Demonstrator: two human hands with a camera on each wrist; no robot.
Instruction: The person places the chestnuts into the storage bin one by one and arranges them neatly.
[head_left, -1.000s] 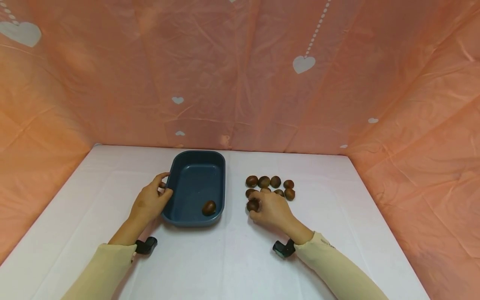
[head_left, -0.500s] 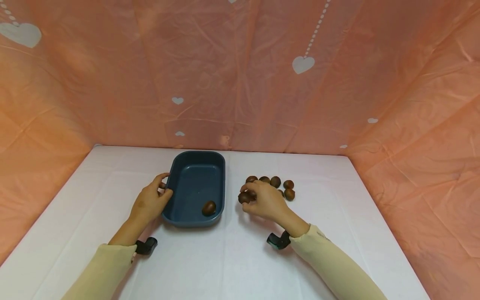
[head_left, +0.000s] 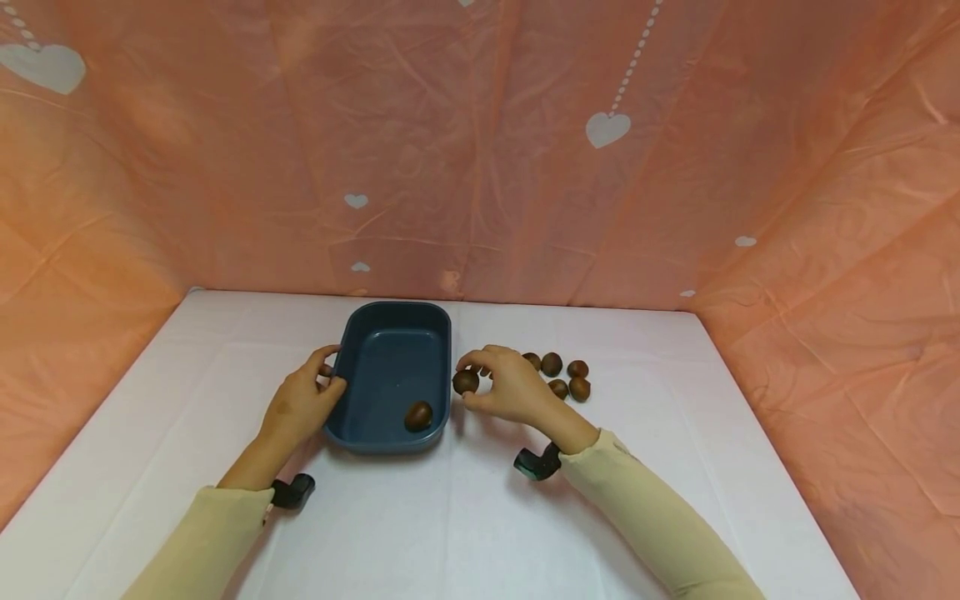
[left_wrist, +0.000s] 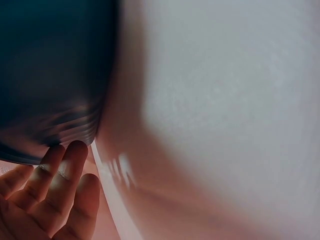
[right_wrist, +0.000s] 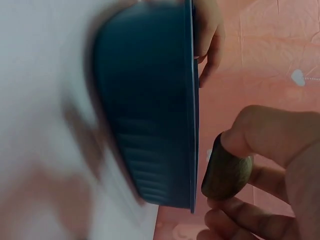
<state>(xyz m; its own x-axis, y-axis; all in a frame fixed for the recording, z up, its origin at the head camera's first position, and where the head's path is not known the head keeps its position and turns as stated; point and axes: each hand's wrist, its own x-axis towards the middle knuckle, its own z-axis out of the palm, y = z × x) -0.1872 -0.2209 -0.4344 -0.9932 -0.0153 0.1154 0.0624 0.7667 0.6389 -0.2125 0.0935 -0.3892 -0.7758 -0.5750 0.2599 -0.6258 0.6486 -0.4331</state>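
In the head view my right hand point(head_left: 510, 387) pinches a brown chestnut point(head_left: 466, 382) between thumb and fingers, just right of the blue rectangular dish point(head_left: 396, 448). The right wrist view shows this chestnut point(right_wrist: 227, 170) up close, at about rim height beside the dish's outer wall point(right_wrist: 150, 110). My left hand point(head_left: 303, 400) rests at the dish's left side, thumb at the rim. Its fingertips point(left_wrist: 75, 150) touch the outer wall in the left wrist view. Another chestnut point(head_left: 418, 416) lies inside the dish, near its front right corner.
Several chestnuts point(head_left: 551, 364) lie on the white tabletop point(head_left: 465, 533) to the right, partly hidden behind my right hand. An orange curtain point(head_left: 480, 167) with pale hearts hangs behind and beside the table. Dark wrist cameras point(head_left: 537, 463) sit on both wrists.
My right hand has lifted a chestnut from the front of the group and carried it left and slightly back to the dish's right side. The left hand and the dish have stayed still.
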